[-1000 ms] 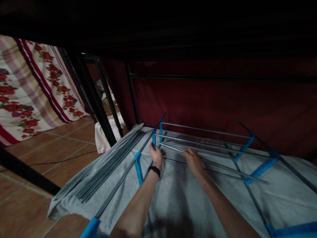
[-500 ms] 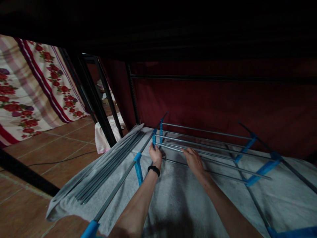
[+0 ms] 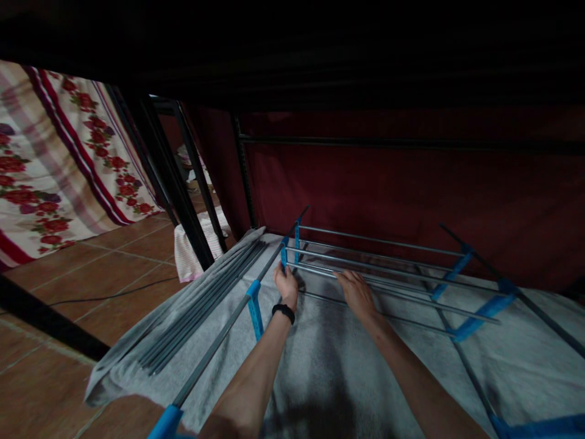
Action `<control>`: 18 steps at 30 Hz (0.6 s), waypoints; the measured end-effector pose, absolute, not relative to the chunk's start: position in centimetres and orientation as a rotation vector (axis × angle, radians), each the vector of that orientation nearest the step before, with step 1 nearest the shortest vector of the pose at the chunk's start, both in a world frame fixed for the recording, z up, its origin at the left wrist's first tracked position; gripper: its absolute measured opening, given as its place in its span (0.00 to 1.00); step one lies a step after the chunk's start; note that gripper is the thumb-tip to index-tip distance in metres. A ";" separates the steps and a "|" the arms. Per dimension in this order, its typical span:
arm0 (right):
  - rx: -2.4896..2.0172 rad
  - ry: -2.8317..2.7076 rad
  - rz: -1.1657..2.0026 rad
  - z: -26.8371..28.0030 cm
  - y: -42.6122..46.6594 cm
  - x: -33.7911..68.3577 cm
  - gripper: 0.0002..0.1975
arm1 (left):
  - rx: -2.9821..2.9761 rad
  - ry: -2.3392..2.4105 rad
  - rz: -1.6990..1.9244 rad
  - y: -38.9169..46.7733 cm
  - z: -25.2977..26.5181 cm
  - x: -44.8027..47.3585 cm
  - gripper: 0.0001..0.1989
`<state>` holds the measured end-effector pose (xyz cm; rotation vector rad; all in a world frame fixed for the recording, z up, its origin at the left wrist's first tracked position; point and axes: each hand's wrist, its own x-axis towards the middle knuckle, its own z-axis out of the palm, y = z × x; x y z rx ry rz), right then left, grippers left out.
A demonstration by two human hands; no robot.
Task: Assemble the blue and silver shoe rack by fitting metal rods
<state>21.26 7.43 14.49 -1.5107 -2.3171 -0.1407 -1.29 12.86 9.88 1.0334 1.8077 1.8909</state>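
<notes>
A partly assembled rack of grey metal tubes and blue plastic brackets lies on a grey cloth (image 3: 311,378). My left hand (image 3: 286,286), with a black band at the wrist, closes around the lower part of a blue bracket (image 3: 284,253) on the left tube (image 3: 228,326). Beside it, my right hand (image 3: 358,294) has its fingers wrapped over a thin metal rod (image 3: 315,269), whose left end lies near that bracket. Several rods span toward the blue brackets on the right (image 3: 485,310). My fingers partly hide the joint and the gripped rod.
Several loose metal rods (image 3: 201,311) lie bundled along the cloth's left side. A black metal frame post (image 3: 183,195) stands at left, and a dark surface hangs low overhead. Behind the rack is a dark red cloth (image 3: 388,195). A cable (image 3: 114,299) crosses the tiled floor.
Almost nothing differs. Both hands keep their places on the bracket and rod, with only a very slight shift of the view.
</notes>
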 end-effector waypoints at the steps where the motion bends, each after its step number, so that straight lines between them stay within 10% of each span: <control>1: -1.511 -2.318 -0.147 14.5 7.5 21.3 0.23 | 1.032 1.840 1.873 13.0 9.7 -1.3 0.16; 18: -1.532 -2.354 -0.115 15.4 8.5 21.4 0.21 | 1.032 1.906 1.913 13.7 8.1 -1.4 0.16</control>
